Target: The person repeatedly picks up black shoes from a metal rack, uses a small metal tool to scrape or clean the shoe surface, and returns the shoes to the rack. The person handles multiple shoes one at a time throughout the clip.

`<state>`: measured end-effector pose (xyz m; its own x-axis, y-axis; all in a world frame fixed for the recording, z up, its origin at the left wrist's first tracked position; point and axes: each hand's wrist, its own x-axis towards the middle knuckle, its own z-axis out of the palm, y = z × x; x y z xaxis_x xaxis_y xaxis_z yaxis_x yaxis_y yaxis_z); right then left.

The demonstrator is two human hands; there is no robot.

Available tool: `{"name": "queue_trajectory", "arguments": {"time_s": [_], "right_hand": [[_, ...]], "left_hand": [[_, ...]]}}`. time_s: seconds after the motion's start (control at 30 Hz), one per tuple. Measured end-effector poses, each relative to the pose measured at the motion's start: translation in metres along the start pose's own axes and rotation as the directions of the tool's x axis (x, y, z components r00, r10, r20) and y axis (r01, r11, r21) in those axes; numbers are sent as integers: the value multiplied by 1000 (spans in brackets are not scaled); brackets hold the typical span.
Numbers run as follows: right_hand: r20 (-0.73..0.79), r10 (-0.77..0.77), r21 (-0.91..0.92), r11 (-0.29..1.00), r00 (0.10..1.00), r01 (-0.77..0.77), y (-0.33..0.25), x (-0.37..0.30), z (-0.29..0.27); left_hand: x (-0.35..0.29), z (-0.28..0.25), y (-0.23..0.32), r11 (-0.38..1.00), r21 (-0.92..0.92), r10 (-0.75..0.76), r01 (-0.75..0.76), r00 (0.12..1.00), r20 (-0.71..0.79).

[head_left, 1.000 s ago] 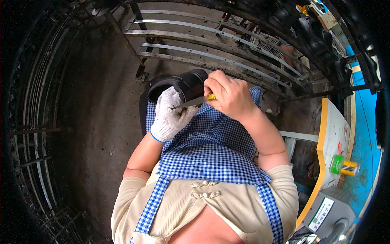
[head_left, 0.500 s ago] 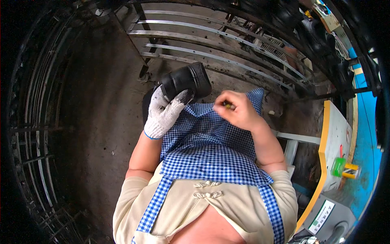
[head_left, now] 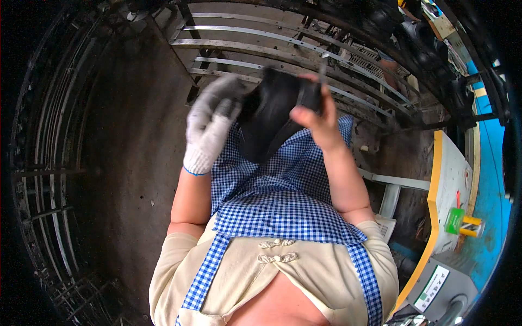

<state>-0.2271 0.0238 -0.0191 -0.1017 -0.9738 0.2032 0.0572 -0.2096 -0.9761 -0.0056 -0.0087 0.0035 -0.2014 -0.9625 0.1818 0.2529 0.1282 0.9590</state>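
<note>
Black shoe [head_left: 274, 117] now shifts from left grip to bare right hand [head_left: 325, 120], thumb and fingers clamped on one end, thin blade [head_left: 324, 66] sticking up there; gloved left hand [head_left: 207, 124] half-open beside it, contact blurred; shoe sits above checked apron [head_left: 283, 209], seemingly being turned, not cut

Metal rack [head_left: 217, 45] up top, second rack [head_left: 58, 239] far left. Right: yellow-edged white panel [head_left: 448, 168], green object [head_left: 453, 220], blue surface [head_left: 492, 185], grey box [head_left: 454, 263].
</note>
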Motion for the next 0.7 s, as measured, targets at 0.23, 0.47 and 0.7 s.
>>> {"name": "queue_trajectory", "arguments": {"time_s": [0.23, 0.47, 0.7], "right_hand": [[-486, 340, 437, 892, 805, -113, 12, 13, -36], [-146, 225, 499, 858, 963, -125, 24, -4, -43], [110, 290, 614, 732, 951, -294, 47, -30, -82]], "left_hand": [[-18, -56, -72, 954, -16, -300, 299, 954, -27], [-34, -40, -71, 752, -407, -503, 519, 850, 156], [-27, -60, -41, 941, -301, -147, 153, 988, 41]]}}
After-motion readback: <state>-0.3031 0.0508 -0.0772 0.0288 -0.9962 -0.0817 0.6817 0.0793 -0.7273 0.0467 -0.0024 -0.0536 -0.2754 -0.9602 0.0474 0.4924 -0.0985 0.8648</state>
